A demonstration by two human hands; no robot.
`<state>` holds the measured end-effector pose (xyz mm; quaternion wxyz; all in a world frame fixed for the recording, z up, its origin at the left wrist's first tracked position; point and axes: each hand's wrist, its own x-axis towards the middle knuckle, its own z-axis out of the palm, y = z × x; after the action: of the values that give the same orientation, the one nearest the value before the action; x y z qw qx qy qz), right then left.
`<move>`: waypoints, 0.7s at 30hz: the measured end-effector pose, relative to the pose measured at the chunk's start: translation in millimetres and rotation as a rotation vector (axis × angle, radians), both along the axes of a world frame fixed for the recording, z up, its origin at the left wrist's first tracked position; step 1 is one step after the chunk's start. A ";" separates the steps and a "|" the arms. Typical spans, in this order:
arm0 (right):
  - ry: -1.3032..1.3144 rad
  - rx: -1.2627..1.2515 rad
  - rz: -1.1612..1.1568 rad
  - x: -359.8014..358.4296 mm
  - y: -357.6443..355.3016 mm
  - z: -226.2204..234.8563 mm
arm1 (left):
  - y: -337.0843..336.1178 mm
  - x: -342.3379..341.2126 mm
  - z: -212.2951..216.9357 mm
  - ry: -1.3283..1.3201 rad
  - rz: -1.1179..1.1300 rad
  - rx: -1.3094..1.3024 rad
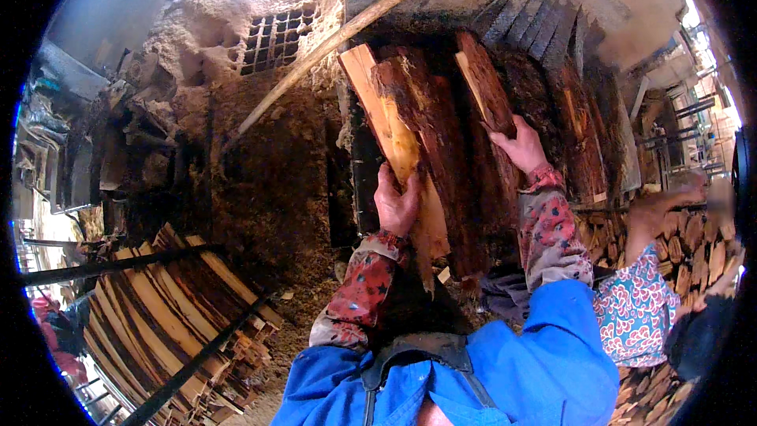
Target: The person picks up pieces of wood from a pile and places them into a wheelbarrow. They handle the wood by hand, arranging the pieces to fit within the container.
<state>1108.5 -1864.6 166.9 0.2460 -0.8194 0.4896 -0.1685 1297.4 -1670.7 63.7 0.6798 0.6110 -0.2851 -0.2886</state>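
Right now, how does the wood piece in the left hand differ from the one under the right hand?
The left-hand slab shows a pale, freshly split face; the right-hand slab is dark reddish-brown. The left hand grips its slab from below; the right hand rests partway up the other. Both are long, rough and lean the same way.

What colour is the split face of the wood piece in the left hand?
Pale orange-yellow, with dark brown bark beside it, on the wood piece in the left hand; head view.

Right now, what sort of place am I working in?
Probably a firewood or timber-splitting yard. Your left hand grips a split slab, your right hand rests on bark-covered pieces, sawdust covers the ground, and cut slats are stacked at your left.
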 end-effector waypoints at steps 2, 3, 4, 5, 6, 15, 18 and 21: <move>-0.122 -0.001 0.073 11.4 2.6 12.2 | -1.2 -2.7 -7.4 0.060 -0.004 -0.002; -0.246 0.036 0.111 14.3 -3.0 2.9 | -1.5 -3.7 -11.0 0.090 -0.005 -0.002; -0.297 0.094 0.092 23.5 -1.0 0.5 | -1.0 -3.5 -12.6 0.068 -0.010 0.016; -0.362 0.240 0.074 36.0 6.7 3.9 | -1.0 -3.5 -13.3 0.048 -0.018 0.031; -0.428 0.385 0.055 51.3 15.5 8.4 | -1.4 -4.1 -13.9 0.027 -0.026 0.046; -0.322 0.004 0.033 76.2 47.0 -33.1 | 1.7 0.3 11.2 0.087 -0.063 0.082; 0.076 -0.340 -0.109 21.0 43.1 -48.6 | 4.8 -0.5 17.3 0.015 -0.030 0.070; 0.356 -0.211 -0.171 -30.3 57.9 -73.4 | 0.3 -5.5 11.4 -0.015 -0.005 0.059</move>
<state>1078.2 -1806.7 93.5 0.0534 -0.8128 0.5728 -0.0918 1291.8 -1670.5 75.1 0.6588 0.6321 -0.2830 -0.2938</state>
